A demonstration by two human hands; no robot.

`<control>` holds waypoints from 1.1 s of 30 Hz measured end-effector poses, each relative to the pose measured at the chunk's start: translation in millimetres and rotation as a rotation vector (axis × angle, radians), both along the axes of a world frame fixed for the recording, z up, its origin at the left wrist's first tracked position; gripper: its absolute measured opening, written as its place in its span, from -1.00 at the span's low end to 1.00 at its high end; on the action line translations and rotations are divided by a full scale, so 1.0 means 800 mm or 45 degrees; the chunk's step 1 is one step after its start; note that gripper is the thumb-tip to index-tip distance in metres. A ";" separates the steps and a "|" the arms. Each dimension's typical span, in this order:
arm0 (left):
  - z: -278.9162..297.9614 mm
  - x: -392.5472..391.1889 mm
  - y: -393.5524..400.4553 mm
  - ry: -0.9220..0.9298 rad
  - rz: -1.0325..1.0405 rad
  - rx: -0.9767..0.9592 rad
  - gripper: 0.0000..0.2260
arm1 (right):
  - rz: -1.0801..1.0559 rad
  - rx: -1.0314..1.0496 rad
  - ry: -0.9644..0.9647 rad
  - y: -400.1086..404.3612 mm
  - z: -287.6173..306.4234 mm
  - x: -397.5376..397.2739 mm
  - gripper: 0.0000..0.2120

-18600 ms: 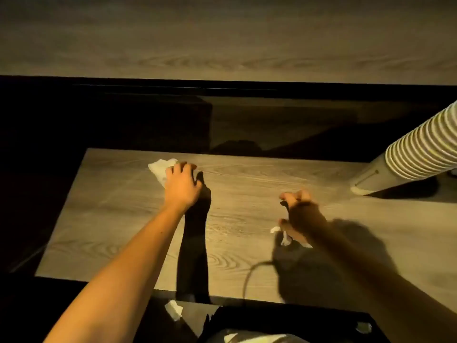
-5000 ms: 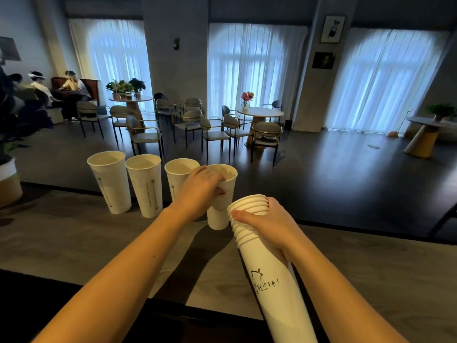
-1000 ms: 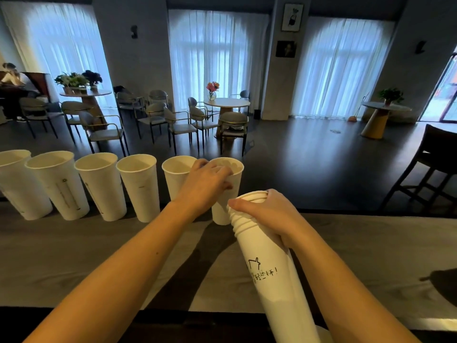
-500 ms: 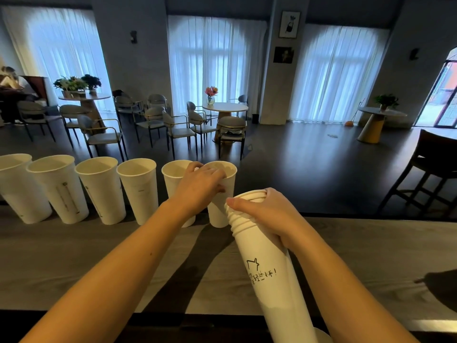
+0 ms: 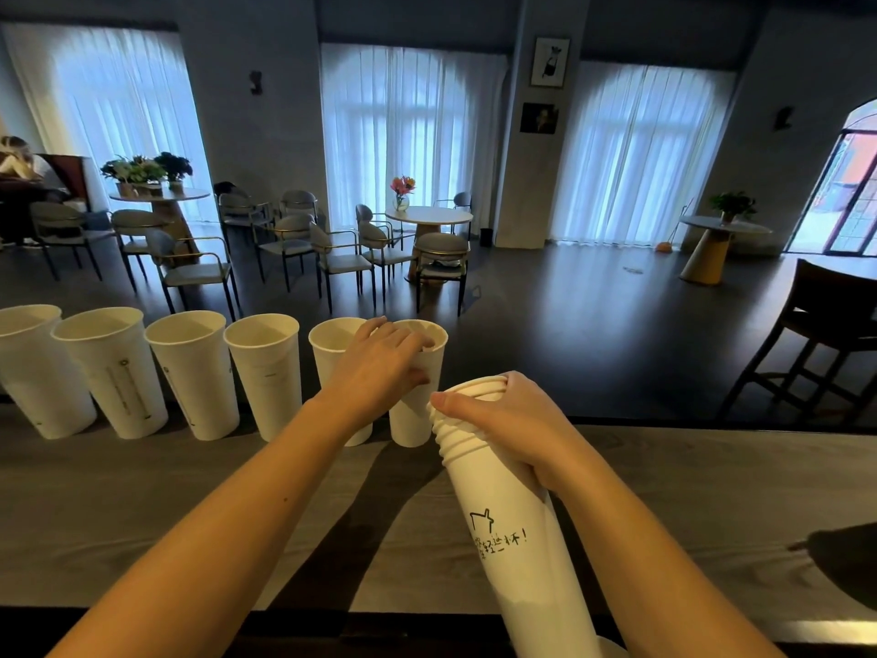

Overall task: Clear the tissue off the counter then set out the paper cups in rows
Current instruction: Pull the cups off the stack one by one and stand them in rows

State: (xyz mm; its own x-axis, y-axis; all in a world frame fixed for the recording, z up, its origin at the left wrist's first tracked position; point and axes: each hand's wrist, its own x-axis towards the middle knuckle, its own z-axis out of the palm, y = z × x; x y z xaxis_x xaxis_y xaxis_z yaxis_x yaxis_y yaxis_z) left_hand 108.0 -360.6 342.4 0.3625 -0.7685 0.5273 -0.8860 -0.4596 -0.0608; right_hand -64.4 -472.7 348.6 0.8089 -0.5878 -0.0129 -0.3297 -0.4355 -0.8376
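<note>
Several white paper cups stand upright in a row along the far edge of the grey wood counter [image 5: 142,505]. My left hand [image 5: 379,368] grips the rightmost cup [image 5: 413,420] near its rim; that cup stands on the counter beside its neighbour [image 5: 332,353]. My right hand [image 5: 503,420] is wrapped around the top of a tall nested stack of cups [image 5: 517,539], tilted toward me, with black handwriting on its side. No tissue shows on the counter.
Beyond the counter lies a café floor with chairs, a round table with flowers [image 5: 427,216] and a dark bar stool [image 5: 816,344] at the right. The counter stretches on to the right of the row. A person sits far left [image 5: 19,163].
Over the last second my left hand has stayed on the rightmost cup, which now stands on the counter at the end of the row. The stack in my right hand has barely moved.
</note>
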 end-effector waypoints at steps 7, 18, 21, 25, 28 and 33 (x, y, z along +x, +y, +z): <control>0.011 -0.017 0.016 0.054 -0.006 -0.055 -0.55 | -0.032 -0.021 -0.011 0.002 0.000 0.002 -0.01; 0.044 -0.092 0.025 1.273 -0.764 -0.001 -0.77 | -0.031 -0.188 0.056 -0.023 0.011 -0.023 -0.18; 0.048 -0.099 0.022 1.383 -0.775 -0.018 -0.83 | -0.004 -0.301 0.105 -0.026 0.018 -0.036 -0.08; 0.056 -0.104 0.015 1.390 -0.636 -0.192 -0.92 | 0.010 -0.392 0.152 -0.033 0.023 -0.051 -0.08; 0.078 -0.093 0.009 1.264 -0.405 -0.547 -0.92 | -0.027 -0.400 0.199 -0.047 0.024 -0.065 -0.12; 0.106 -0.069 -0.020 0.554 -0.160 -0.659 -0.96 | -0.149 -0.407 0.230 -0.078 0.016 -0.081 0.06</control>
